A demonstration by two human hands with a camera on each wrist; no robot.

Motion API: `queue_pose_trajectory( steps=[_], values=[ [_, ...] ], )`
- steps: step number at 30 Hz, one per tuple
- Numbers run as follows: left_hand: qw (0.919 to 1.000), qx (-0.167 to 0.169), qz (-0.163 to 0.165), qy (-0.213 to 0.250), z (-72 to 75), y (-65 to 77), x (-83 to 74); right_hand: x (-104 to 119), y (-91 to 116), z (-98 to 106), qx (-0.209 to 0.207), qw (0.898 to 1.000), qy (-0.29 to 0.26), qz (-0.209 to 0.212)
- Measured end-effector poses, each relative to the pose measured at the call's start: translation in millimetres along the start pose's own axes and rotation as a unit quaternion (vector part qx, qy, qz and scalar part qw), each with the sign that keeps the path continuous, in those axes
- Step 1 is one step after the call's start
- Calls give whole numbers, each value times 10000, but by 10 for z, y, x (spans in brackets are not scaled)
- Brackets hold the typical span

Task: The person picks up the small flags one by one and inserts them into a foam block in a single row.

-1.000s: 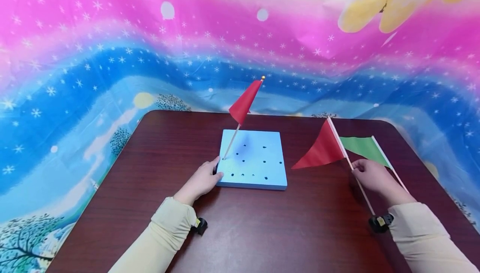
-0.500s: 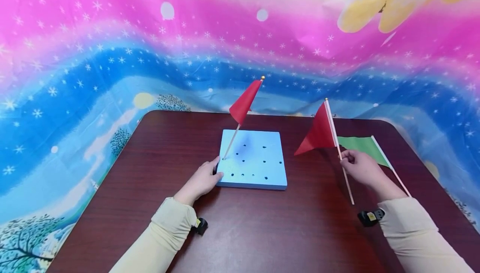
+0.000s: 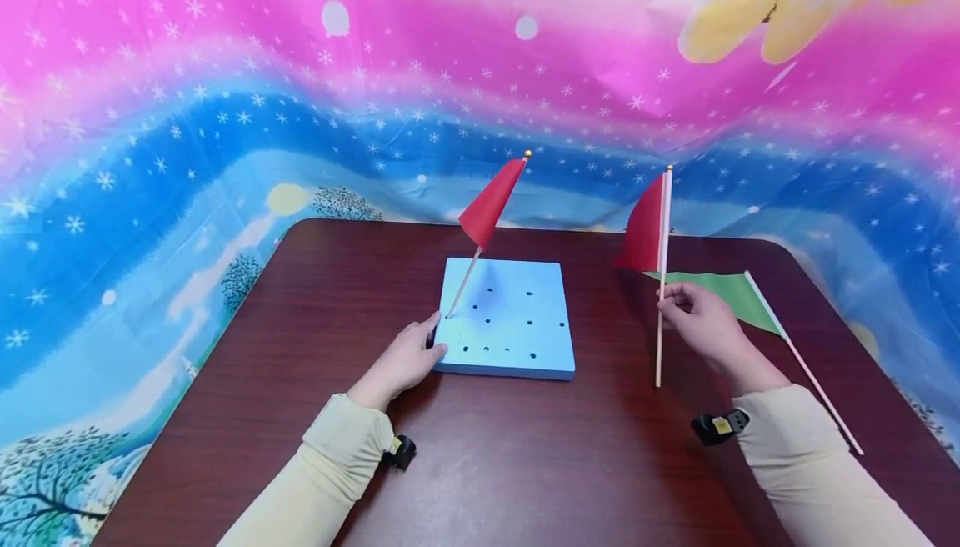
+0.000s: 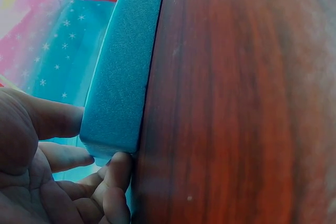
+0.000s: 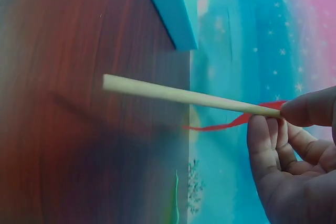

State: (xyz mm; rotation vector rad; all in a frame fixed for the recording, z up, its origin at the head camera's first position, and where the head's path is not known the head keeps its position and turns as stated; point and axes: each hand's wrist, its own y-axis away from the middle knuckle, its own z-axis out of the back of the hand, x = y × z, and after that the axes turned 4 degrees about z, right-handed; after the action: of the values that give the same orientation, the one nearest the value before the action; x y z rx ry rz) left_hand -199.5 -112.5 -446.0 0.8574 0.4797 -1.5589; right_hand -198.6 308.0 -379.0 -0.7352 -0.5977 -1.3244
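A light-blue block [image 3: 513,334] with several small holes lies on the table. My left hand [image 3: 401,357] grips its left edge, thumb over the top; in the left wrist view, curled fingers [image 4: 119,177] touch the block's corner. A red triangular flag [image 3: 491,205] with a gold tip leans to the right, its stick set in a hole near that hand. To the block's right, my right hand [image 3: 701,322] pinches the stick of a second red flag [image 3: 647,226], held nearly upright. In the right wrist view, the lower end of this wooden stick [image 5: 178,95] projects free above the table.
A green flag [image 3: 738,293] lies on the table at the right, partly behind the right hand, its stick slanting toward the front. The dark wooden table [image 3: 495,464] has rounded far corners. A printed cloth [image 3: 420,47] hangs behind it.
My right hand has moved left with the second red flag, whose stick has swung from slanted to nearly upright. The green flag's stick shows more fully. My left hand and the block have stayed put.
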Motion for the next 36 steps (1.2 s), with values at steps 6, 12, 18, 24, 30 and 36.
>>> queue_pose_trajectory(
  steps=[6,12,18,24,30,36],
  values=[
    [10000,41,11,-2,-2,0,-8,77,-89,-122,-107,9993,-340,58],
    [10000,47,16,15,10,4,-9,174,-143,-231,-189,9971,-732,74],
    [10000,11,27,12,11,6,-12,248,-179,-292,-283,9957,-864,165],
    [10000,-2,49,6,8,-3,-21,291,-196,-339,-355,9955,-852,190],
    [10000,-1,32,8,-1,7,-27,348,-224,-417,-408,9946,-901,298],
    [10000,-38,65,-9,-2,13,-22,407,-239,-496,-456,9934,-955,435]
  ],
)
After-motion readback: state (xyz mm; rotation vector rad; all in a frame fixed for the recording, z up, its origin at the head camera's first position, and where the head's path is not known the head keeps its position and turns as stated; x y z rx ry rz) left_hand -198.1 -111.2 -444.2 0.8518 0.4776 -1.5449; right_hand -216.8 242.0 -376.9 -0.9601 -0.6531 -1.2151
